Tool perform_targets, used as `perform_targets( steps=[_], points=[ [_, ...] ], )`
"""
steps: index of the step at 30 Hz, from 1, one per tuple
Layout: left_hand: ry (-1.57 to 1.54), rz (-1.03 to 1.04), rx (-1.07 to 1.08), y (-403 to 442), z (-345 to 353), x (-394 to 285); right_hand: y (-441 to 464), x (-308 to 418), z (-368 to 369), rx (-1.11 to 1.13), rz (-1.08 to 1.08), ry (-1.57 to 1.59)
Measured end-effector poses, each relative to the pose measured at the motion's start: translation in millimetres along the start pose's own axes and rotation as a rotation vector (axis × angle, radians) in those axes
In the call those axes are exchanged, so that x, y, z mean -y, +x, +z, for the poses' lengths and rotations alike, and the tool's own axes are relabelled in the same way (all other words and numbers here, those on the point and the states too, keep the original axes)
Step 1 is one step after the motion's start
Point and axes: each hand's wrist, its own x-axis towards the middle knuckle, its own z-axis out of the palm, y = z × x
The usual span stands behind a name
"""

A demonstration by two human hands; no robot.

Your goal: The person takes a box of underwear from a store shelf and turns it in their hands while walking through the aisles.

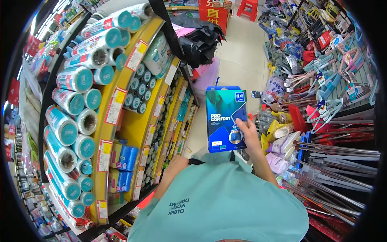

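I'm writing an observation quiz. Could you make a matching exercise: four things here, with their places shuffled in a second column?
1. Blue box
2. Red stool
3. Teal-ended rolls
4. Mint-green shirt

A. On the floor, far ahead
B. Worn, at picture bottom
C. On shelving, picture left
D. In the right hand

Pairs: 1-D; 2-A; 3-C; 4-B

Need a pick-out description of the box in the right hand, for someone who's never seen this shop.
Start at the yellow shelves on the left, then move right to the pale aisle floor. In front of it, the right hand holds a flat box. Unlike the blue packs on the shelves, its blue-and-teal front reads PRO COMFORT in white.
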Motion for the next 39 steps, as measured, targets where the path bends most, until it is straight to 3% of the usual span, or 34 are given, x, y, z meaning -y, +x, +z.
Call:
perform_targets(
  steps=[2, 6, 12, 23, 27, 30, 34, 39],
  points=[
    [0.063, 0.182, -0.06, 34.6, 12.7, 7.6, 2.1, 4.1, -10.5, -0.077, -0.036, -0.011],
    [0.196, 0.339, -0.052, 85.9, -25.3, -43.4, -4.4, 8.0, -27.3, -0.183, -0.074, 0.072],
    [0.328, 0.443, 0.049, 146.2, -17.1, -93.2, -9.0, 2.4, -47.4, -0.387, -0.105, 0.091],
    [0.618, 0.548, 0.566, 238.0, -76.8, -123.9, -9.1, 16.1, -29.2, -0.815, -0.276, 0.275],
    [0.748, 0.696, 0.679, 262.6, -67.5, -121.1, -21.7, 3.7, -18.0, -0.995, -0.355, 0.374],
    [0.703, 0.883, 0.8, 284.3, -61.8, -111.0, -37.5, -14.8, -6.7, -1.142, -0.386, 0.447],
    [0.594, 0.976, 0.9, 270.7, -83.4, -126.0, -61.6, -33.3, 17.5, -1.328, -0.404, 0.55],
    [0.514, 1.144, 0.795, 250.7, -84.8, -116.2, -80.8, -52.7, 48.0, -1.471, -0.447, 0.642]
  ],
)
